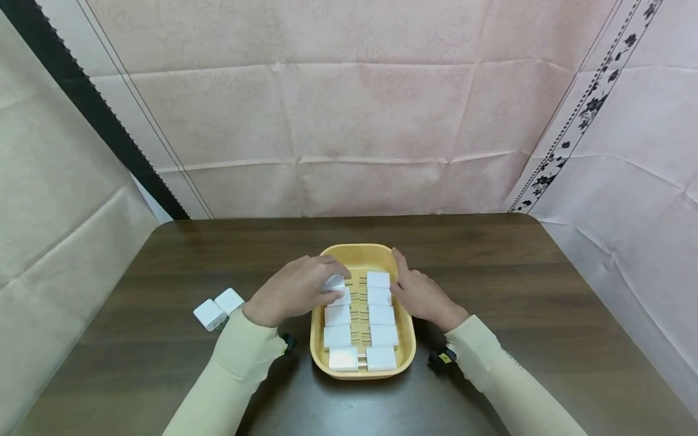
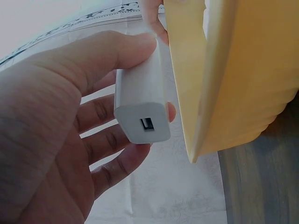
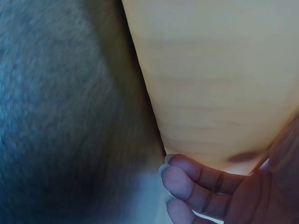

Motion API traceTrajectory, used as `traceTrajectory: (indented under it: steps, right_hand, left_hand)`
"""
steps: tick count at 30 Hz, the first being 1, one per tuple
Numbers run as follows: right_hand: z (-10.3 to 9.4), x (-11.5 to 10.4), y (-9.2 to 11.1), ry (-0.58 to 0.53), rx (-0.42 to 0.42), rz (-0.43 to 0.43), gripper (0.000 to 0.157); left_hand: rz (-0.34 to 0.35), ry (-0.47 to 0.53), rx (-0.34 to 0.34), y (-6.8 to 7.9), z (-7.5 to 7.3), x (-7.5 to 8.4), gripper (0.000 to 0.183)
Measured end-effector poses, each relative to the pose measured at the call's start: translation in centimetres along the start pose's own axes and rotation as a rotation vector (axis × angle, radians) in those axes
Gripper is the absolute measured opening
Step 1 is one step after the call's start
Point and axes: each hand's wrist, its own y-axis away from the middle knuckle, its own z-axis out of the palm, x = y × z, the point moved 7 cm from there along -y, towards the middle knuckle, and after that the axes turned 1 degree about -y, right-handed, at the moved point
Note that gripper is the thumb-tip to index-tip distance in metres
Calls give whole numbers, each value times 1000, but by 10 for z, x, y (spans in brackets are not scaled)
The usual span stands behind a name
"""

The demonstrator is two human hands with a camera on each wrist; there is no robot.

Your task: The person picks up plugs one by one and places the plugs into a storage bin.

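My left hand (image 1: 300, 284) holds a white USB wall charger (image 2: 140, 88) between thumb and fingers, over the left side of a yellow plastic tray (image 1: 357, 248). The charger's USB port faces the left wrist camera. Inside the tray, white chargers (image 1: 381, 315) lie in two columns with their metal prongs pointing inward. My right hand (image 1: 425, 297) grips the tray's right side, thumb over the rim. In the right wrist view its fingers (image 3: 180, 182) curl against the outer wall. The left hand partly covers the upper end of the left column.
Two more white chargers, one nearer (image 1: 209, 315) and one farther (image 1: 229, 300), lie side by side on the dark wooden table (image 1: 136, 363), left of the left forearm. Pale cloth (image 1: 371, 121) hangs behind the table and along both sides.
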Motion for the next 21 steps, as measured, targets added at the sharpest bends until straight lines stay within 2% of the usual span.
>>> traceTrajectory:
  steps: [21]
  right_hand:
    - [0, -1, 0, -15, -11, -4, 74]
  left_hand:
    - [15, -6, -17, -13, 9, -3, 39]
